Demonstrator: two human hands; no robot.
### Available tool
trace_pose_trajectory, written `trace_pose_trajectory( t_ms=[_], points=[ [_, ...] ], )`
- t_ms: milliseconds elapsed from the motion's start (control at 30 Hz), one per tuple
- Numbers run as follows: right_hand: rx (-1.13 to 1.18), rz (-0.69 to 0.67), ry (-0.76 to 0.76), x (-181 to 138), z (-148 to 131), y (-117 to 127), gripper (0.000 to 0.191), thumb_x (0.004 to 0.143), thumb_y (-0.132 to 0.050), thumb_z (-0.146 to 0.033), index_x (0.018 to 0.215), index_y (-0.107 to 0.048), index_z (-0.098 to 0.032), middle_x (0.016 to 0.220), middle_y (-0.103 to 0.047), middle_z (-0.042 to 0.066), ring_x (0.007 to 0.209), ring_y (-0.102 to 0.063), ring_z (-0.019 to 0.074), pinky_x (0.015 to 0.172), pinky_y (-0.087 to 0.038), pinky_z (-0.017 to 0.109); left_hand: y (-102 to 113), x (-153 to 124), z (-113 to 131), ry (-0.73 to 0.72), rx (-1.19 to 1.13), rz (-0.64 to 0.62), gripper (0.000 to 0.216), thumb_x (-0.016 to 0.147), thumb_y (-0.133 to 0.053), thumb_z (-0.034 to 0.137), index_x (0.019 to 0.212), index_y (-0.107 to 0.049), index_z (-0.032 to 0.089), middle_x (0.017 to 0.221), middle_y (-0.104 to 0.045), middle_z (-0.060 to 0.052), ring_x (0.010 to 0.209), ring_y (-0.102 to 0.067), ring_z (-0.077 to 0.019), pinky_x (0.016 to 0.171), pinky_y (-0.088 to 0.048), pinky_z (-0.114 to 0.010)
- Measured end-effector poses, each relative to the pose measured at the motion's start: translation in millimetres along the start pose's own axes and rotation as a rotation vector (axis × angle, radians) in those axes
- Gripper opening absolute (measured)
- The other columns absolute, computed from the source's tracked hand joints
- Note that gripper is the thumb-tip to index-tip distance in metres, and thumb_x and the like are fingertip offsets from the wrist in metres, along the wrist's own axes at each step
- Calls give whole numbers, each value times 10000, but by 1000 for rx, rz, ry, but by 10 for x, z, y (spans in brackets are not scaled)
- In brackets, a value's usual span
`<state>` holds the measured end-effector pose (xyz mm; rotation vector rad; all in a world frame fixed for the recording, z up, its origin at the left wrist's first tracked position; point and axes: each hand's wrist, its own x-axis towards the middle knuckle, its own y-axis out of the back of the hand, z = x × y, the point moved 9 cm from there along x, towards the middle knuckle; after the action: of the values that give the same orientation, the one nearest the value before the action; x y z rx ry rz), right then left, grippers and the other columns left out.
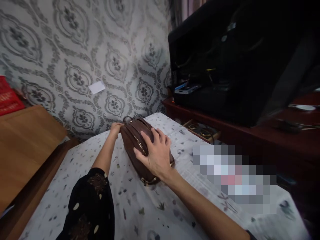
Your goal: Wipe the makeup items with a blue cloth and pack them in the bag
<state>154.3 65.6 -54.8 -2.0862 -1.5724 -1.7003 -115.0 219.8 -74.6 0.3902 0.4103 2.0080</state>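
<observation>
A brown leather handbag (131,141) with gold zips lies on a white printed sheet, pointing away from me. My left hand (116,129) is at its far left end, closed on the edge there; the fingertips are partly hidden. Across the top of the bag, near the open-looking zip, my right hand (158,151) lies with fingers spread and the thumb apart. Metal rings and a strap fitting (149,181) show at the near end. The inside of the bag is too dark to make out.
The bag lies on the sheet-covered surface (140,213). To the right stand a large black television (220,66) and a dark red cabinet with an open drawer (202,131). A wooden panel (30,143) borders the left. A blurred-out patch covers something on the right.
</observation>
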Motion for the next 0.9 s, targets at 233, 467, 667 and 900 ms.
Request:
trace_pose_trajectory(
  t_ms=[233, 467, 667, 900],
  points=[
    [-27, 40, 28, -15, -9, 9, 578, 835, -625, -563, 1300, -640, -220, 1362, -545, 189, 1278, -421, 399, 1016, -353, 565, 159, -114, 167, -116, -87, 110, 186, 720, -721, 323, 684, -621, 171, 670, -636, 20, 762, -637, -164, 597, -438, -210],
    [-7, 25, 33, -15, -17, 3, 575, 842, -617, -564, 1286, -651, -200, 1377, -536, 215, 1279, -413, 415, 1012, -353, 583, -3, -9, 278, -1, -91, -75, 194, 650, -704, 313, 627, -568, 176, 609, -629, -13, 564, -579, -142, 514, -420, -233],
    [2, 21, 31, -18, -15, 26, 599, 823, -638, -586, 1290, -650, -211, 1373, -548, 191, 1278, -421, 402, 1027, -355, 568, -264, 255, 379, 113, 92, -165, 232, 619, -819, 316, 641, -629, 184, 482, -553, 13, 486, -524, -164, 477, -389, -265],
    [9, -8, 12, -22, -6, 23, 614, 830, -625, -601, 1302, -647, -209, 1353, -558, 193, 1272, -432, 404, 1024, -369, 575, -488, 367, 359, 79, 164, -172, 288, 890, -685, 357, 1079, -663, 140, 1064, -686, -76, 923, -668, -210, 795, -572, -376]
  ],
)
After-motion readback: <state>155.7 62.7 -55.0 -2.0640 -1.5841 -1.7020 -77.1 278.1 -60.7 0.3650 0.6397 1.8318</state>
